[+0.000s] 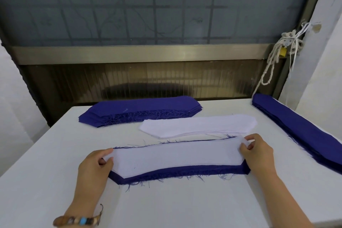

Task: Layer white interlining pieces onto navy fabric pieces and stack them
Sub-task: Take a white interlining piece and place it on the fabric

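A white interlining piece (175,155) lies flat on a frayed navy stack (181,171) near the front edge of the worktop (166,200), navy showing along its near side. Behind sits a white interlining stack (199,125). A far navy stack (140,110) lies at the back edge, and a right navy stack (299,131) along the right edge.

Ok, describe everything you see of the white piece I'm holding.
The white interlining piece is a long, thin, matte strip with angled ends and a curved near edge. It lies flat on the near navy stack, leaving a navy band along the near side. The left hand and right hand pinch its ends.
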`<state>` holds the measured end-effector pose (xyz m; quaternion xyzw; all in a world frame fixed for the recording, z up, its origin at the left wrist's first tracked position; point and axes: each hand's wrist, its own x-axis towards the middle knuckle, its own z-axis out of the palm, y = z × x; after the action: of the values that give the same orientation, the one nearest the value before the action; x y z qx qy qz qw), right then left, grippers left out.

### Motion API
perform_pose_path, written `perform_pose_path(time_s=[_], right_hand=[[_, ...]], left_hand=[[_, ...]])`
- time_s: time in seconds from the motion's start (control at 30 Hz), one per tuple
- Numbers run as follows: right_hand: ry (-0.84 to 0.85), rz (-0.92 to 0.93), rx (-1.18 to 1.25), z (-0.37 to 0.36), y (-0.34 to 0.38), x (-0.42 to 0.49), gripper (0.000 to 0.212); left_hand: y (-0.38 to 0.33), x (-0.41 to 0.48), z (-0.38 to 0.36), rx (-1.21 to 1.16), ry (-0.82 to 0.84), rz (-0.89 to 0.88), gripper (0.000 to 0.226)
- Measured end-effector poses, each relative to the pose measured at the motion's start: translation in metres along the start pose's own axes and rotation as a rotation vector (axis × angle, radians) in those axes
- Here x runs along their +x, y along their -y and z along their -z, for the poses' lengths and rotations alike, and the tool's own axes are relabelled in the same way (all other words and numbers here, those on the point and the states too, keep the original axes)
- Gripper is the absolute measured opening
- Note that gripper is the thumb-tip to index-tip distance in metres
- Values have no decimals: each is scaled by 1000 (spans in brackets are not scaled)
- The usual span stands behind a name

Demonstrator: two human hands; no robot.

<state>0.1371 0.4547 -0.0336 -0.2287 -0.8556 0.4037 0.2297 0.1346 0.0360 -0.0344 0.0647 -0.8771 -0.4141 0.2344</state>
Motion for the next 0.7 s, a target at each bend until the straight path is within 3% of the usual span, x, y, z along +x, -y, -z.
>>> perform_pose_path(time_s=[0.13, 0.27, 0.47, 0.57, 0.7], right_hand=[[-40, 43, 5, 2, 2, -4, 28], [-47, 91, -66, 0, 2, -6, 15], [-59, 171, -80, -1, 2, -6, 19], [-43, 302, -68, -1, 8, -7, 18], [115, 452, -55, -2, 14, -12, 13]], left_hand=[[5, 0, -2, 7, -10, 8, 33], [6, 0, -2, 32, -22, 12, 35], [0, -1, 2, 14, -99, -121, 32], [-6, -3, 0, -88, 25, -223, 30], [-5, -4, -6, -152, 190, -257, 28]])
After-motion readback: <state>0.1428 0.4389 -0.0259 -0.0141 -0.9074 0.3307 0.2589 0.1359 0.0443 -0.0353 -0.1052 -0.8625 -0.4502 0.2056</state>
